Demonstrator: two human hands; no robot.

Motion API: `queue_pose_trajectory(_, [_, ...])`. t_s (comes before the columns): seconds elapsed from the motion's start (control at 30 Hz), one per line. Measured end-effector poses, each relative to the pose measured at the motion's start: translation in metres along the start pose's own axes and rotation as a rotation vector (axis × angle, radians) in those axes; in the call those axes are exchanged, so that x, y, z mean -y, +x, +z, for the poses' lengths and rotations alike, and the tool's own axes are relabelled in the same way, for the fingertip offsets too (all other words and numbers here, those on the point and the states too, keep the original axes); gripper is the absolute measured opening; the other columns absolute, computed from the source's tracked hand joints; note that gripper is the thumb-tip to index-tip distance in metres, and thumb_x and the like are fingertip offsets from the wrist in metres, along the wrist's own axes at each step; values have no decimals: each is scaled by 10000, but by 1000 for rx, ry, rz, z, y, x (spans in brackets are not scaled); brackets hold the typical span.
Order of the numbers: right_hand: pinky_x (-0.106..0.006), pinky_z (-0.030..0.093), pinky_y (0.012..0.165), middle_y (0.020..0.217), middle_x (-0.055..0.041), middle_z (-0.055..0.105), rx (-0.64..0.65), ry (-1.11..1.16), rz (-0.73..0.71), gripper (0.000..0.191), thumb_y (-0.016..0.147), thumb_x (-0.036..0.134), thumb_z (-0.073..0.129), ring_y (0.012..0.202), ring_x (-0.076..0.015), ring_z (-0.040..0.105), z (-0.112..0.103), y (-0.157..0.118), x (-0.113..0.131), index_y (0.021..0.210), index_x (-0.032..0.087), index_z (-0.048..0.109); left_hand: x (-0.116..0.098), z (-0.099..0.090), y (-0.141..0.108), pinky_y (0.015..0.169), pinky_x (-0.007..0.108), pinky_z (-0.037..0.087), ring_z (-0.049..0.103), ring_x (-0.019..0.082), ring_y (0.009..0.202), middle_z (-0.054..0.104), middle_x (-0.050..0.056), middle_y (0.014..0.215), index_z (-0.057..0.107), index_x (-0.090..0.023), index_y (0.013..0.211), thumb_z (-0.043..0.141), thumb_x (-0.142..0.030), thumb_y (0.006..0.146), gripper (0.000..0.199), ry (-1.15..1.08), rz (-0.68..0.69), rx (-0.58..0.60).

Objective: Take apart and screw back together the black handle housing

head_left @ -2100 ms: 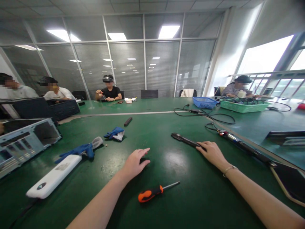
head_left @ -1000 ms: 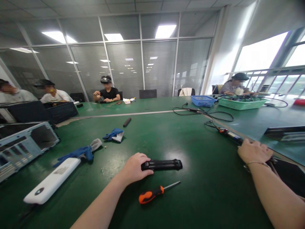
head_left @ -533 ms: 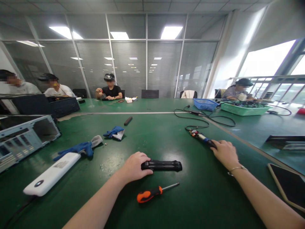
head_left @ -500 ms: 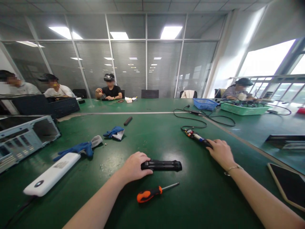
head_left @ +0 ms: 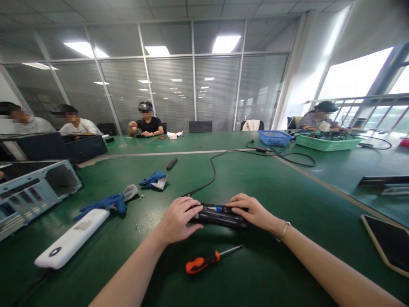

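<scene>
Where the fingertips of the 2 hands come nearest each other, a black casing (head_left: 220, 219) lies on the green table (head_left: 271, 273), with a slim inner part (head_left: 219, 209), blue along a short stretch, at its far side; whether it is fully seated, I cannot tell. The left hand (head_left: 180, 218) has its fingers curled over the casing's left end, thumb along the near side. The right hand (head_left: 251, 209) is nearly closed, fingers and thumb bent about the inner part's dark end. Beyond the left fingers runs a black cord (head_left: 214, 172). Just nearer than both sets of fingers lies 1 orange-and-black screwdriver (head_left: 203, 262). Left of the left fingers are 2 blue gloves (head_left: 154, 180) and a white device (head_left: 73, 236); well right of the right fingers, a phone (head_left: 388, 243).
</scene>
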State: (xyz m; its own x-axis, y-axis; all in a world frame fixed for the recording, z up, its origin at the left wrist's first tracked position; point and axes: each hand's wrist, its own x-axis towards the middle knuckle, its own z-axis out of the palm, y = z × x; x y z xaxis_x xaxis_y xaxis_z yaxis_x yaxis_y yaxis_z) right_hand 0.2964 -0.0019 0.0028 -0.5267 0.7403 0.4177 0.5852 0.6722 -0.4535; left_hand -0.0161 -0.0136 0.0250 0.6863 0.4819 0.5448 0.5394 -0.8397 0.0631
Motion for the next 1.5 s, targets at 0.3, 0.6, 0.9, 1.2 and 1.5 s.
queue_pose_trajectory(0.3, [-401, 502, 923, 1178, -79, 639, -144, 83, 85, 428, 870, 436, 590, 1052, -237, 611, 0, -11, -2, 1261, 260, 589, 4, 13, 1, 898, 409, 504, 590, 256, 1017, 653, 119, 1124, 654, -168, 1139, 717, -402, 782, 432, -63, -195, -59])
queue_pose_trajectory(0.6, [-400, 494, 941, 1180, -85, 640, -29, -57, 42, 387, 846, 354, 631, 1048, -232, 615, 6, -11, -3, 1221, 259, 616, 4, 20, 0, 1018, 410, 434, 563, 251, 1128, 626, 86, 1238, 617, -199, 1220, 725, -317, 782, 466, -192, -285, 79])
queue_pose_trajectory(0.9, [-387, 493, 933, 1159, -77, 658, 61, 32, 78, 333, 857, 336, 610, 1028, -227, 626, -3, -6, 1, 1172, 226, 609, 19, 24, -3, 1102, 387, 346, 512, 230, 1251, 560, 64, 1357, 529, -232, 1335, 674, -238, 818, 537, -422, -331, 161])
queue_pose_trajectory(1.2, [-397, 492, 908, 1138, -80, 661, 83, -10, 105, 345, 858, 352, 597, 1003, -232, 626, 1, -9, -2, 1179, 226, 589, 13, 23, 1, 1086, 411, 355, 526, 253, 1221, 587, 77, 1317, 569, -236, 1300, 720, -236, 778, 543, -377, -384, 193])
queue_pose_trajectory(1.5, [-375, 510, 877, 1104, -72, 674, 109, 35, 116, 327, 893, 411, 542, 985, -230, 634, -5, -4, -2, 1152, 222, 602, 24, 19, -6, 1102, 428, 347, 481, 271, 1271, 543, 89, 1361, 516, -242, 1347, 784, -229, 699, 702, -367, -358, 145])
